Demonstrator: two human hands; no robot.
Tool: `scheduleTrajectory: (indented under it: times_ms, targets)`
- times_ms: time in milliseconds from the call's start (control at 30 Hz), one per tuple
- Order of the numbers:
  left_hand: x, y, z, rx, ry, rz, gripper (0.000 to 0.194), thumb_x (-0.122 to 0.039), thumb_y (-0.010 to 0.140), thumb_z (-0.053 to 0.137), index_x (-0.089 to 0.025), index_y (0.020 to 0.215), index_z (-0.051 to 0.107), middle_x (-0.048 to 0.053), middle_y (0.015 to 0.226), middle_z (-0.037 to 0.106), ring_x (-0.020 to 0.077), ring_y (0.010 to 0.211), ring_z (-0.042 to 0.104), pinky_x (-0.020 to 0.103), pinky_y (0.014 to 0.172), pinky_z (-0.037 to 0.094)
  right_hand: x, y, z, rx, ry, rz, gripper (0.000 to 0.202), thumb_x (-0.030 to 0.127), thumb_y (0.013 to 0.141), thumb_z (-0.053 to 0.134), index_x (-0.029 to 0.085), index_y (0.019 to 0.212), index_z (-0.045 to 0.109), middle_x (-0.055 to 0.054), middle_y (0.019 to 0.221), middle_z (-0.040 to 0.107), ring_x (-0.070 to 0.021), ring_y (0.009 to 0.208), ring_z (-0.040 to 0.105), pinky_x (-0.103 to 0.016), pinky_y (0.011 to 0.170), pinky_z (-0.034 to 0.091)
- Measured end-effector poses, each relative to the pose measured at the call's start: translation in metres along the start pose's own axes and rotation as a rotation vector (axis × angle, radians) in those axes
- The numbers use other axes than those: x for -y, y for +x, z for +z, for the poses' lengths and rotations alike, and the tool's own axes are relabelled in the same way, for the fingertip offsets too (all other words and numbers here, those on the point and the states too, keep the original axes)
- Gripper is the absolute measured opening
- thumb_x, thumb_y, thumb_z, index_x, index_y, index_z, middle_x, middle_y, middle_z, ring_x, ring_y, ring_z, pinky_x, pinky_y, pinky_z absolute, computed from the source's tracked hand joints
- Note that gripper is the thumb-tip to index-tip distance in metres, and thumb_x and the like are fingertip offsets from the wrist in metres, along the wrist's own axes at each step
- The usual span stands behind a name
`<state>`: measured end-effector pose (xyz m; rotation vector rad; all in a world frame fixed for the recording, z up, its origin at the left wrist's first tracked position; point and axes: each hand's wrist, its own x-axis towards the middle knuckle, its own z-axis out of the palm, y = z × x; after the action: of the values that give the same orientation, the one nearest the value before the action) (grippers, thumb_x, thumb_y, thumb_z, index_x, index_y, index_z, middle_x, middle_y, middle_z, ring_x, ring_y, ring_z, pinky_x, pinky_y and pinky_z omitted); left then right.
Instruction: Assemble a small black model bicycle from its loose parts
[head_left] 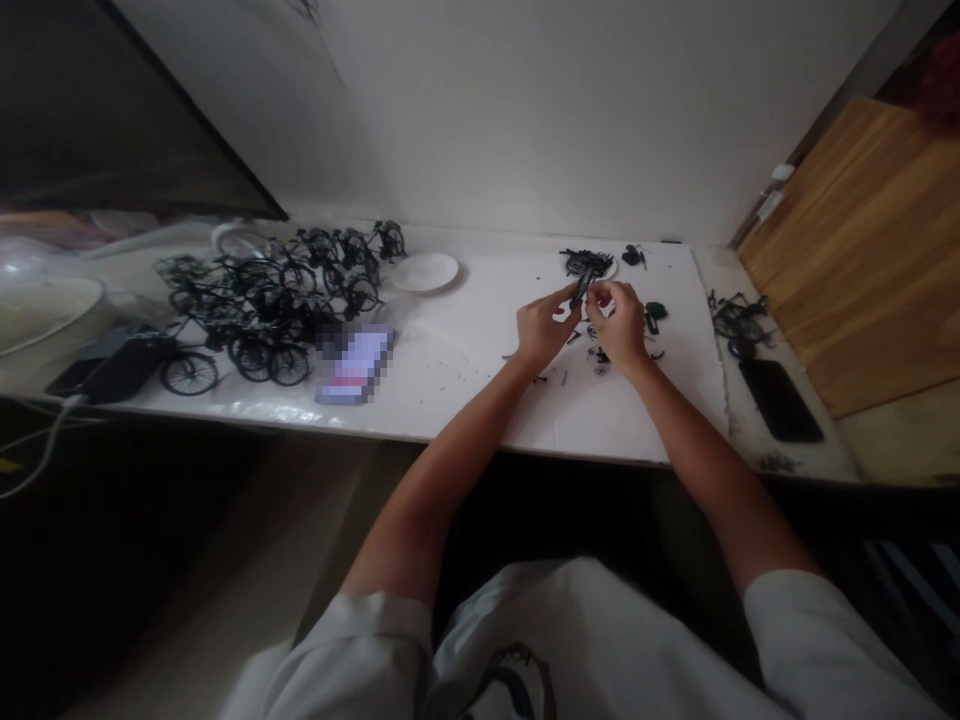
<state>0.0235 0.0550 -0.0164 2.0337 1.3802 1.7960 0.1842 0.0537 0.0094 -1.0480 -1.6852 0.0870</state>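
Over the right half of the white board, my left hand (546, 326) is closed on a small dark model bicycle part (581, 287). The fingers of my right hand (619, 322) pinch at the same part from the other side; whether they hold a separate tiny piece is too small to tell. Just behind the hands lies a pile of black parts (589, 262) on a small dish. Small loose black pieces (598, 355) are scattered on the board under and around my hands. A dark green part (655, 314) rests right of my right hand.
Several black model bicycles (277, 290) crowd the left side. A white plate (425, 272) and a lit phone (356, 364) lie nearer the middle. At the right are a black phone (780, 400), more dark parts (741, 318) and a wooden panel (877, 260). A screen (127, 110) overhangs the left.
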Motion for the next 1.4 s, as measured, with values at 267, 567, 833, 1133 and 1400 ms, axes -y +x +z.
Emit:
scheduleTrajectory:
  times_ms: [267, 567, 833, 1133, 1400]
  targets:
    - [0.000, 0.000, -0.001, 0.011, -0.007, 0.008, 0.035, -0.036, 0.094, 0.073, -0.027, 0.127, 0.084, 0.006, 0.116, 0.086, 0.0231, 0.082, 0.083, 0.038, 0.077, 0.067, 0.000, -0.001, 0.002, 0.001, 0.094, 0.060, 0.012, 0.037, 0.099, 0.067, 0.026, 0.102, 0.069, -0.006, 0.097, 0.075, -0.0224, 0.086, 0.068, -0.041, 0.087, 0.058]
    - [-0.002, -0.001, -0.002, 0.038, -0.090, -0.085, 0.037, -0.037, 0.094, 0.076, -0.026, 0.129, 0.083, 0.008, 0.122, 0.085, 0.0236, 0.087, 0.083, 0.043, 0.086, 0.070, 0.007, -0.001, 0.000, 0.027, 0.126, 0.090, 0.012, 0.037, 0.100, 0.068, 0.026, 0.103, 0.070, -0.006, 0.096, 0.076, -0.0228, 0.087, 0.069, -0.042, 0.089, 0.061]
    - [-0.005, 0.012, -0.001, -0.136, -0.582, -0.416, 0.031, -0.037, 0.083, 0.091, -0.018, 0.107, 0.083, 0.009, 0.102, 0.086, 0.0205, 0.093, 0.082, 0.033, 0.087, 0.069, 0.009, 0.004, -0.008, 0.015, 0.023, 0.003, 0.027, 0.044, 0.108, 0.056, 0.023, 0.111, 0.072, -0.010, 0.104, 0.077, -0.0223, 0.087, 0.068, -0.039, 0.091, 0.059]
    - [0.005, 0.028, -0.014, -0.233, -0.966, -0.804, 0.021, -0.021, 0.089, 0.089, -0.015, 0.102, 0.074, 0.010, 0.104, 0.082, 0.0242, 0.111, 0.082, 0.038, 0.108, 0.064, -0.005, 0.002, 0.000, 0.128, 0.038, 0.268, 0.042, 0.059, 0.101, 0.058, 0.020, 0.097, 0.073, -0.010, 0.095, 0.079, -0.0224, 0.083, 0.066, -0.037, 0.084, 0.053]
    - [0.001, 0.029, -0.021, -0.141, -1.095, -0.880, 0.021, -0.015, 0.095, 0.079, -0.008, 0.112, 0.070, 0.020, 0.123, 0.080, 0.0310, 0.130, 0.077, 0.045, 0.122, 0.056, 0.007, 0.002, -0.001, 0.299, 0.296, 0.313, 0.064, 0.084, 0.090, 0.063, 0.021, 0.088, 0.071, -0.009, 0.090, 0.079, -0.0234, 0.089, 0.071, -0.036, 0.090, 0.056]
